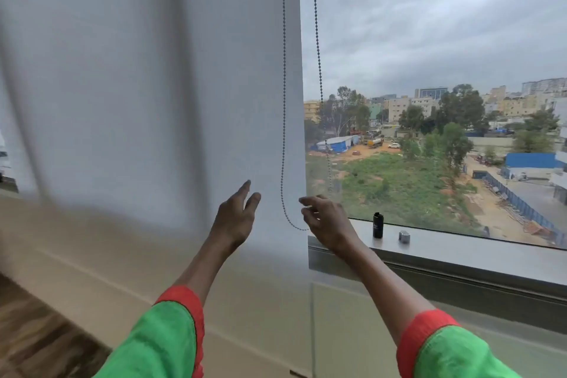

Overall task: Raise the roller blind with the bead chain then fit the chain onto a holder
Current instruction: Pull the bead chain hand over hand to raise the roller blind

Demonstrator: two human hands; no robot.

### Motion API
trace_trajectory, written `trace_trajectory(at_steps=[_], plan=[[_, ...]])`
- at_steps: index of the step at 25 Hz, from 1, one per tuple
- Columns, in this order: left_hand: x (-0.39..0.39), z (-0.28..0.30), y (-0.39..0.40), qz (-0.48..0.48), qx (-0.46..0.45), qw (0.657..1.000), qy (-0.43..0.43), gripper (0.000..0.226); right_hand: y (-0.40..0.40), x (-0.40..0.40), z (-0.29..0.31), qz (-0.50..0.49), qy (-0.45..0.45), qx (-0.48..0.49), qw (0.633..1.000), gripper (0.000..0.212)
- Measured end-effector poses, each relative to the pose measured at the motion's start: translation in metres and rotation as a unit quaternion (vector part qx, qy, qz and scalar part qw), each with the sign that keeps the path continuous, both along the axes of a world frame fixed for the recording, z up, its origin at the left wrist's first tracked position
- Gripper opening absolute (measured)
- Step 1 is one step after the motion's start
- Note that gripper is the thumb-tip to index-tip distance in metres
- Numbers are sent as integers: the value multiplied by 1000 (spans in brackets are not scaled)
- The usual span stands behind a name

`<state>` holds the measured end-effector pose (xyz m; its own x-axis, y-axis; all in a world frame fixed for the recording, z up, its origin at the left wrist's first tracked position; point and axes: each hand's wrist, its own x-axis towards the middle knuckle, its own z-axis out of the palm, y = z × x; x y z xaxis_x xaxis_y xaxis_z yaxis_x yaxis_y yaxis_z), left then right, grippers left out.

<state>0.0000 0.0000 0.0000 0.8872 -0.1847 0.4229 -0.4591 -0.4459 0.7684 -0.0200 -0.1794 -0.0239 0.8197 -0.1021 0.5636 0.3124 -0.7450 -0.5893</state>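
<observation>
A white roller blind (153, 86) hangs down over the left part of the window, reaching below the sill. Its bead chain (284, 101) drops in a long loop along the blind's right edge, the bottom of the loop curving at about sill height. My right hand (325, 221) is at that bottom curve, fingers bent and slightly apart; the chain runs behind them, and I cannot tell whether they pinch it. My left hand (236, 218) is raised in front of the blind, left of the chain, fingers spread and holding nothing. A small grey holder (404, 236) sits on the sill.
A grey window sill (460, 252) runs to the right, with a small black cylinder (378, 225) standing on it beside the grey piece. Uncovered glass on the right shows buildings and trees outside. A beige wall and wooden floor lie below left.
</observation>
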Motion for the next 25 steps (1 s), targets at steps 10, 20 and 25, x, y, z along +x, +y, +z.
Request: trace_trajectory(at_steps=[10,20,25], plan=[[33,2,-4,-56,-120,991,26,40,36,27,-16,-16,-1,185,983,38],[76,41,0,-213,-245,944,54,29,74,61,-25,-74,-107,147,981,25],[64,58,-26,-288,-282,915,31,23,64,44,-40,-24,-119,121,985,23]])
